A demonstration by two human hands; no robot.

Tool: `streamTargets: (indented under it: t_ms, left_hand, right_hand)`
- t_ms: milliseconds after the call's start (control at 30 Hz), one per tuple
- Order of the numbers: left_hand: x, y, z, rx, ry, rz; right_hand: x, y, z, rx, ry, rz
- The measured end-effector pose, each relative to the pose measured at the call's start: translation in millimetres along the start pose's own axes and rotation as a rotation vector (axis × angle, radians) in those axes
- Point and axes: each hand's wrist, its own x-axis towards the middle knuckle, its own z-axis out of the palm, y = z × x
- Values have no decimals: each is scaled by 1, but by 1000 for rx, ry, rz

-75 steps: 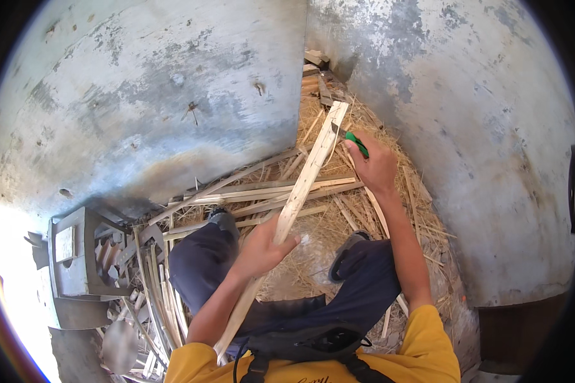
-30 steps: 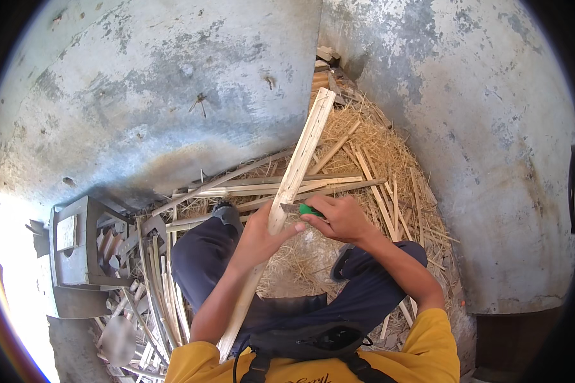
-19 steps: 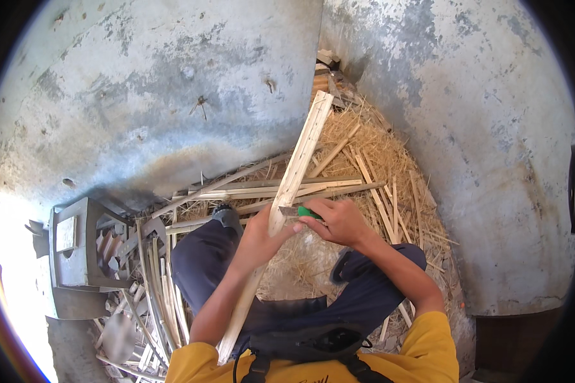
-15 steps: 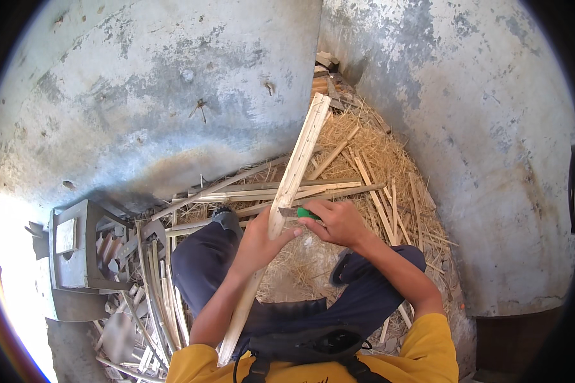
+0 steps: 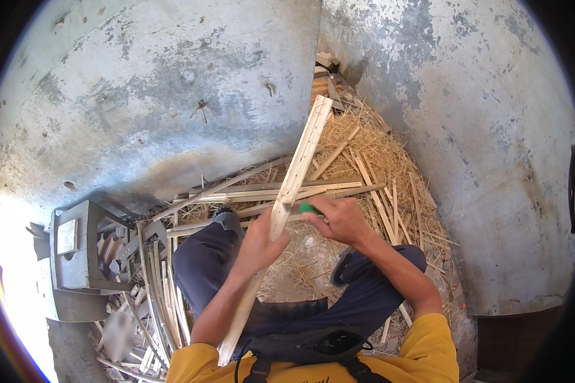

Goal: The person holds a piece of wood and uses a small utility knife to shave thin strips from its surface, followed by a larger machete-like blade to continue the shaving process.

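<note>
Between our bent knees, a long pale wooden strip (image 5: 303, 153) slants away from us, its near end low at our left by the waist and its far end ahead, a little to the right, raised toward the corner where two grey walls (image 5: 172, 83) meet. Our left hand (image 5: 259, 246) is wrapped around it somewhere near the middle, the thumb on the right edge and the strip running through the grip. Our right hand (image 5: 342, 220) is curled around a green-handled knife (image 5: 308, 209), with the handle pointing left at the strip. We see the blade only as a grey blur, so we cannot tell whether it touches the wood.

What matters most is how these line up: the knife lies to the right of the strip, roughly crosswise to its long axis, and slightly farther from our body than the left hand. The longer visible stretch of wood runs beyond both hands, with the left hand gripping it and the right just beside it.

Under and around the strip, loose sticks (image 5: 255, 189) lie over straw (image 5: 377, 147) on the floor. Well apart at our left stands a grey box-like frame (image 5: 76, 249).
</note>
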Motion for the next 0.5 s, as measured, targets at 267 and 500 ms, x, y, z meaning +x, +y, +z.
streamTargets:
  t_ms: [267, 500]
  left_hand:
    - [-2, -13, 0, -22, -12, 46]
    - [-9, -11, 2, 14, -137, -60]
  right_hand:
    - [17, 9, -14, -28, -18, -58]
    - [28, 51, -34, -181, 58, 145]
